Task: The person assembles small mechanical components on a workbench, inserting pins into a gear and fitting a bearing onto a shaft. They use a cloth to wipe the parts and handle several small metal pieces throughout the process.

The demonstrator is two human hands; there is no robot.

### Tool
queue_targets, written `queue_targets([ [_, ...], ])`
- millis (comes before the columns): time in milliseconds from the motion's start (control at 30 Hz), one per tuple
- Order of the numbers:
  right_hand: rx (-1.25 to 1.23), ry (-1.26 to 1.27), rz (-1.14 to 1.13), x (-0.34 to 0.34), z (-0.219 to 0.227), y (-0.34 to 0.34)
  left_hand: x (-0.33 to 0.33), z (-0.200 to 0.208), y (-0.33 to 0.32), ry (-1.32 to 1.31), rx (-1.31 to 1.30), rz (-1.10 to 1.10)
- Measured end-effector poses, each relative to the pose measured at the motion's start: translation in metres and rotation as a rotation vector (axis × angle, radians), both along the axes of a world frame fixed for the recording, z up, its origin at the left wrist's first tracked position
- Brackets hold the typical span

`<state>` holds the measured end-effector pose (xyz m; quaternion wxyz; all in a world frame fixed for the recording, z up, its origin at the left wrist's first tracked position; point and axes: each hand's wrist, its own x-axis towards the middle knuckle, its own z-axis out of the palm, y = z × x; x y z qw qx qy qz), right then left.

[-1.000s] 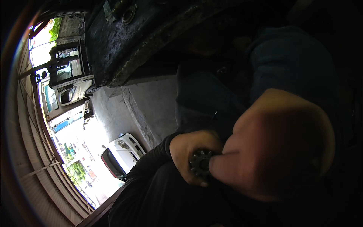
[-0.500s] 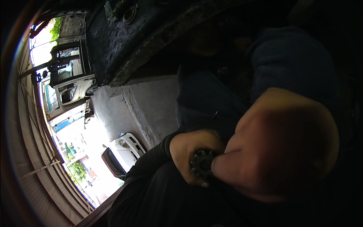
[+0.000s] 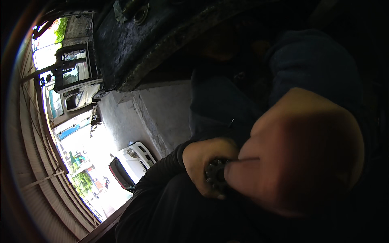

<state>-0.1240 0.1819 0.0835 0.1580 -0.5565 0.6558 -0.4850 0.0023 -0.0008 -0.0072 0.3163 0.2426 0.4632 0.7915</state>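
A small dark toothed gear (image 3: 214, 171) sits in my left hand (image 3: 200, 163), whose fingers are curled around it. My right hand (image 3: 298, 166), large and close, is closed, with one digit pressed over the gear's right side and middle. Its other fingers are in deep shadow, so I cannot see whether they hold anything more. Both hands are above my dark-clothed lap.
At the top lies a worn dark metal surface (image 3: 121, 52) with a metal ring (image 3: 140, 15) on it. Beyond are grey concrete floor (image 3: 162, 105), a white vehicle (image 3: 131, 164), another pale vehicle (image 3: 77, 99) and a corrugated roof (image 3: 36, 162).
My right hand has shifted slightly left and its digit covers a bit more of the gear. My left hand and the gear have barely moved.
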Motion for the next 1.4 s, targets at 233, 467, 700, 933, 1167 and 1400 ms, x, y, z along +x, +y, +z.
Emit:
queue_targets([
  [233,0.142,0.170,0.086,-0.001,0.004,0.002,0.001,0.002,0.002,0.011,-0.032,0.012],
  [467,0.159,0.057,0.164,0.000,-0.010,0.006,0.000,0.004,0.002,-0.009,-0.056,0.005],
  [700,0.205,0.328,0.123,-0.002,0.004,0.007,0.004,0.007,0.001,-0.127,-0.081,-0.040],
  [933,0.029,0.098,0.127,-0.009,-0.002,0.000,-0.001,0.001,0.001,0.047,-0.032,-0.001],
  [1167,0.015,0.075,0.181,-0.007,-0.005,0.003,-0.002,-0.001,0.002,0.000,0.064,0.000],
  [1400,-0.067,-0.038,0.086,-0.008,0.000,0.006,-0.006,0.001,0.003,0.052,0.025,-0.029],
])
